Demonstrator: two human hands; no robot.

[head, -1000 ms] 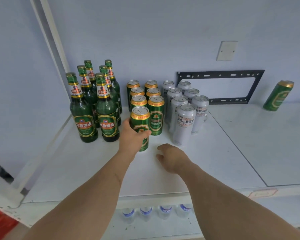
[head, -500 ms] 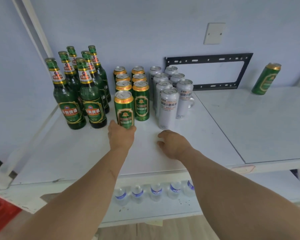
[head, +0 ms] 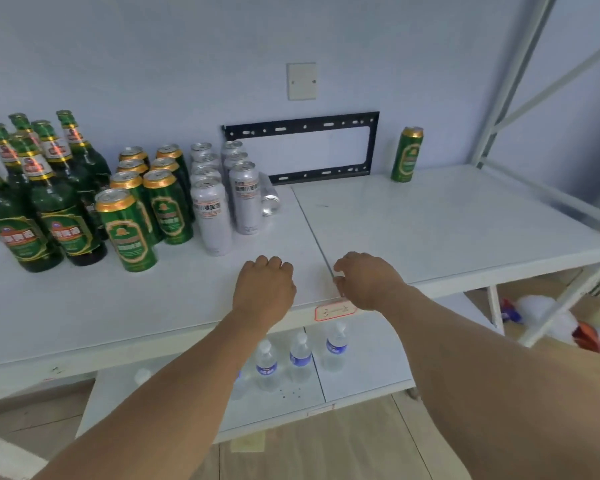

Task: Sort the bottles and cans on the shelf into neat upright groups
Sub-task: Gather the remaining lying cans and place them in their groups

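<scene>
On the white shelf [head: 430, 223], several green glass bottles [head: 59, 216] stand at the left. Beside them are two rows of green cans [head: 167, 209], with the front green can [head: 125, 230] nearest me. Right of those stand silver cans [head: 212, 216], and one silver can [head: 269, 197] lies on its side behind them. A lone green can [head: 406, 154] stands far right by the wall. My left hand [head: 262, 289] hovers over the shelf's front with fingers curled and nothing in it. My right hand [head: 364, 280] is beside it, fingers loosely bent, empty.
A black metal bracket [head: 302, 126] leans on the wall behind the cans. Several water bottles [head: 300, 355] stand on the lower shelf. A white shelf post [head: 510, 77] rises at the right. A red-edged label [head: 335, 310] is on the shelf's front edge.
My left hand let go of the front green can and pulled back to the right. The view swung right, so the bottles and cans now sit at the left.
</scene>
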